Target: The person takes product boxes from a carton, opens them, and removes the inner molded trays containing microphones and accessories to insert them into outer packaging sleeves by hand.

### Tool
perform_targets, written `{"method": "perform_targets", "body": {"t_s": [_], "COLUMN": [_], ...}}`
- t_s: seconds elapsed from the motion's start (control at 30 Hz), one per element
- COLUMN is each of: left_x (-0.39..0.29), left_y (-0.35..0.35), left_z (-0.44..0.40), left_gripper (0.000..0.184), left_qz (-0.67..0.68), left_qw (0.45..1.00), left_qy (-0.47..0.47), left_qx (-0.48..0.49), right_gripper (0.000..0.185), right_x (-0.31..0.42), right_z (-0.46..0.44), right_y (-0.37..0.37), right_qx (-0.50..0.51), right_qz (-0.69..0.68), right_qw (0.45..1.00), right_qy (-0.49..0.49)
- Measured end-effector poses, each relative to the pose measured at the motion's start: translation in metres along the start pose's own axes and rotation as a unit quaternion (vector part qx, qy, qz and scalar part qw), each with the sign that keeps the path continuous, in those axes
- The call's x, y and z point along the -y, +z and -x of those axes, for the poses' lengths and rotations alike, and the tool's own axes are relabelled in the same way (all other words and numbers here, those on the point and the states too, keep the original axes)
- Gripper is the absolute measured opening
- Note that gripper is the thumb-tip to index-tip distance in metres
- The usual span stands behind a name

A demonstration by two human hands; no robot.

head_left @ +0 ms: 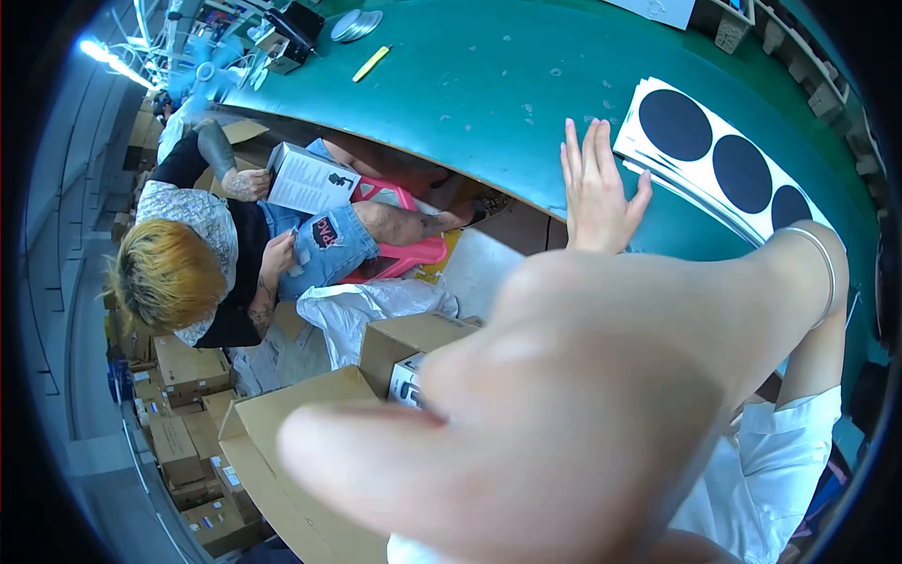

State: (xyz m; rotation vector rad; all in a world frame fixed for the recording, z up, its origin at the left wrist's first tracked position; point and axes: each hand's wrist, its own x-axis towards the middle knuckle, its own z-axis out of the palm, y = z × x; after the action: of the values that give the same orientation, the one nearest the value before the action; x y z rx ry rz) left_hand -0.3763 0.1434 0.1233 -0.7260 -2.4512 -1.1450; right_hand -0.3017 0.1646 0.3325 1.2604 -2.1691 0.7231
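My left hand [598, 202] is at the edge of the green table [470, 103], fingers stretched out and thumb apart, holding nothing. Beside its thumb lies a stack of white sheets with large black circles [675, 124]. Very near the camera, my right hand [583, 404] is large and blurred; its fingers cannot be made out clearly, nor whether it holds anything. A silver bracelet [829, 268] is on the arm at the right. Partly behind the right hand is an open cardboard box [310, 414] with a small printed box [406, 381] inside.
A seated co-worker [216, 244] at the left holds a white printed box [308, 179] near a pink stool [413, 252]. A yellow cutter [372, 64] and round discs [357, 25] lie on the table. Cardboard boxes [193, 367] are stacked lower left.
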Motion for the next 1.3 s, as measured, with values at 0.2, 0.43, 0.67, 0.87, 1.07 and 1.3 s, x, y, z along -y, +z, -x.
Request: {"method": "perform_targets", "body": {"t_s": [0.2, 0.43, 0.67, 0.87, 1.07, 1.3], "left_x": [0.005, 0.003, 0.012, 0.002, -0.005, -0.001], "left_y": [0.004, 0.007, 0.018, 0.009, -0.009, -0.009], "left_z": [0.000, 0.000, 0.006, 0.003, -0.007, -0.009], "left_gripper": [0.072, 0.074, 0.083, 0.076, 0.073, 0.075], "left_qz": [0.008, 0.001, -0.094, -0.016, 0.012, 0.033], "left_qw": [0.999, 1.000, 0.995, 1.000, 0.996, 0.997], "left_qy": [0.015, -0.017, 0.025, 0.003, -0.027, -0.030], "left_qx": [0.031, 0.020, -0.010, 0.013, 0.082, 0.069], "right_gripper": [0.020, 0.011, 0.017, 0.012, 0.012, 0.041], "right_x": [-0.013, -0.024, -0.063, -0.077, -0.059, -0.081], "right_z": [0.000, -0.008, 0.002, 0.044, 0.007, 0.002], "right_y": [0.009, 0.015, 0.035, 0.086, 0.078, 0.050], "right_qx": [0.021, 0.014, 0.043, 0.172, -0.010, 0.004], "right_qz": [0.056, 0.077, 0.072, -0.070, -0.194, -0.132], "right_qw": [0.988, 0.974, 0.973, 0.943, 0.952, 0.960], "right_qy": [-0.141, -0.214, -0.214, -0.276, -0.237, -0.249]}}
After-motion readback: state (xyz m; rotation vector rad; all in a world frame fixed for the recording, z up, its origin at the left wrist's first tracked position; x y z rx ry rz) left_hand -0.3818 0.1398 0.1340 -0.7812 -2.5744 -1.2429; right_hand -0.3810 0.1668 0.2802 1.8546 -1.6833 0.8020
